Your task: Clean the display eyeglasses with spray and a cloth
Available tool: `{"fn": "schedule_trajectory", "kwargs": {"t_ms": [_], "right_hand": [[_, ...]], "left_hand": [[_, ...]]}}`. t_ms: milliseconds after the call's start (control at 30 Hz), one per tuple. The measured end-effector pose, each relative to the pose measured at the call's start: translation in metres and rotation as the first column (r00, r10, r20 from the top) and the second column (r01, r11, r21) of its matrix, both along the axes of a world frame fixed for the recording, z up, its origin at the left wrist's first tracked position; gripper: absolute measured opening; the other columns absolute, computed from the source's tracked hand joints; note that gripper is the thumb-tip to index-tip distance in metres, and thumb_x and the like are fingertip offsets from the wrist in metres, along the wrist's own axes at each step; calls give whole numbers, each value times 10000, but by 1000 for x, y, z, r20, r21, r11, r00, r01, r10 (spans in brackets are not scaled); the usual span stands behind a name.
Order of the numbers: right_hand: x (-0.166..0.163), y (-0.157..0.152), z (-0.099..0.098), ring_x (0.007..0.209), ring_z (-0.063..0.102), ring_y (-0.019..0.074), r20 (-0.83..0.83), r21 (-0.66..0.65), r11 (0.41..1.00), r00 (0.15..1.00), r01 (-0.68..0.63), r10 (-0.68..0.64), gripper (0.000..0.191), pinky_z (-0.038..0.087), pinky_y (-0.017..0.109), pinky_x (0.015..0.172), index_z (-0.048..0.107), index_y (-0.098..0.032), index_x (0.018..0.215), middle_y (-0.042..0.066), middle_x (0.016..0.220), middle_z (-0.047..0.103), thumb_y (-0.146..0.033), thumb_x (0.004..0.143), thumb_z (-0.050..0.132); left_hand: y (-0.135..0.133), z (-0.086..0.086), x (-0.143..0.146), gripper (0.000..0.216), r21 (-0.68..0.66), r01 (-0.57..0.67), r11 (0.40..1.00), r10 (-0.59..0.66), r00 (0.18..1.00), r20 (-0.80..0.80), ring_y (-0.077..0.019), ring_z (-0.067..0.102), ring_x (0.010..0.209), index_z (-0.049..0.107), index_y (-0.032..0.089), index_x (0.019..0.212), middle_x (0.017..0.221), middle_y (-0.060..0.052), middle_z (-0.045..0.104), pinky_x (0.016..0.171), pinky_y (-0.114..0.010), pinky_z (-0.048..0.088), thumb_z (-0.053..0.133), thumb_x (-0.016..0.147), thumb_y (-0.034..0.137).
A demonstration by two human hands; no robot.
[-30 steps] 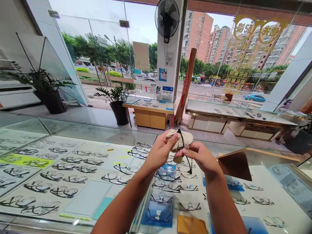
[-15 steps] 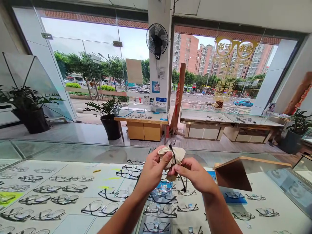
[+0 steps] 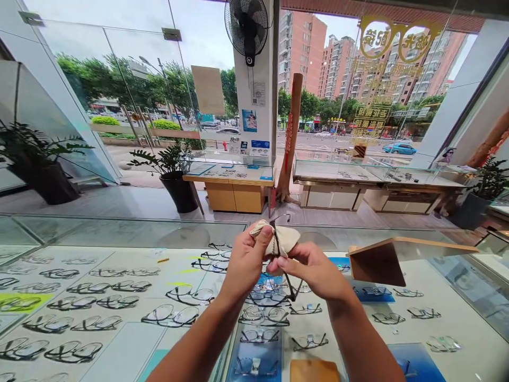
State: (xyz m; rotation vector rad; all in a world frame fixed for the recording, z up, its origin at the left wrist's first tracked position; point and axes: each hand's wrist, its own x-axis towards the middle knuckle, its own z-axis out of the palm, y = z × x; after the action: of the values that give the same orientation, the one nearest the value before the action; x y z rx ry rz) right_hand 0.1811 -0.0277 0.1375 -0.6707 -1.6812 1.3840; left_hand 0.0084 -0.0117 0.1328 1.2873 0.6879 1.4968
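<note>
A pair of dark-framed eyeglasses (image 3: pixel 289 282) is held above the glass display counter, one temple pointing down and the other sticking up at the top. A cream cloth (image 3: pixel 287 240) is wrapped about the lens area and hides most of it. My left hand (image 3: pixel 247 262) is closed on the frame and cloth, its thumb pressing from the near side. From the other side, my right hand (image 3: pixel 318 270) pinches the lower part of the frame and cloth between thumb and fingers. Rows of eyeglasses (image 3: pixel 264 315) lie in the case below both hands.
A brown wooden stand (image 3: pixel 377 265) is on the counter at the right. More spectacles (image 3: pixel 170 315) lie at the left under the glass. Beyond are a potted plant (image 3: pixel 177 185), other display cases (image 3: pixel 234 196), a wall fan (image 3: pixel 247 32) and street-facing windows.
The head view has tilted down, so more of the near counter shows, including a wooden block at the bottom. Both hands still grip the eyeglasses and cloth, which have tilted slightly.
</note>
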Motion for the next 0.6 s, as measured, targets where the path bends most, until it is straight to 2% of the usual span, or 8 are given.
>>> {"fn": "schedule_trajectory", "kwargs": {"t_ms": [233, 333, 400, 500, 600], "right_hand": [[10, 4, 5, 951, 682, 239, -74, 69, 994, 994, 88, -83, 343, 520, 379, 925, 847, -217, 937, 77, 954, 775, -539, 958, 731], [16, 9, 4, 1059, 664, 247, -184, 102, 974, 966, 203, -183, 277, 483, 388, 1018, 848, -251, 925, 69, 1026, 733, -496, 974, 726], [17, 12, 2, 1128, 628, 252, -255, 107, 947, 929, 304, -270, 260, 456, 384, 1063, 842, -261, 910, 68, 1075, 687, -494, 963, 738], [12, 17, -2, 1105, 594, 254, -283, 70, 928, 900, 365, -332, 294, 482, 361, 997, 831, -250, 910, 73, 1075, 640, -535, 930, 759], [5, 20, -5, 947, 580, 217, -277, 2, 938, 901, 348, -333, 335, 500, 320, 853, 813, -233, 908, 61, 1025, 617, -562, 921, 754]], "left_hand": [[5, 13, -9, 492, -42, 83, 996, -80, 995, 63, -179, 652, 773, 732, 151, 1102, 891, -66, 742, 727, -281, 534, 741, 923, 610], [7, 18, -14, 474, -27, 62, 998, -63, 997, -50, -192, 648, 818, 754, 148, 1104, 901, -70, 744, 749, -283, 522, 722, 944, 594], [5, 19, -15, 464, -20, 124, 992, -126, 976, -180, -182, 616, 799, 768, 150, 1056, 881, -62, 726, 741, -275, 501, 719, 944, 597], [0, 15, -9, 471, -38, 292, 956, -290, 911, -294, -163, 561, 755, 774, 159, 1012, 855, -49, 682, 716, -268, 462, 698, 948, 620], [-2, 5, 4, 494, -48, 344, 938, -345, 905, -249, -164, 533, 748, 773, 163, 1004, 830, -43, 647, 705, -273, 435, 658, 965, 642]]}}
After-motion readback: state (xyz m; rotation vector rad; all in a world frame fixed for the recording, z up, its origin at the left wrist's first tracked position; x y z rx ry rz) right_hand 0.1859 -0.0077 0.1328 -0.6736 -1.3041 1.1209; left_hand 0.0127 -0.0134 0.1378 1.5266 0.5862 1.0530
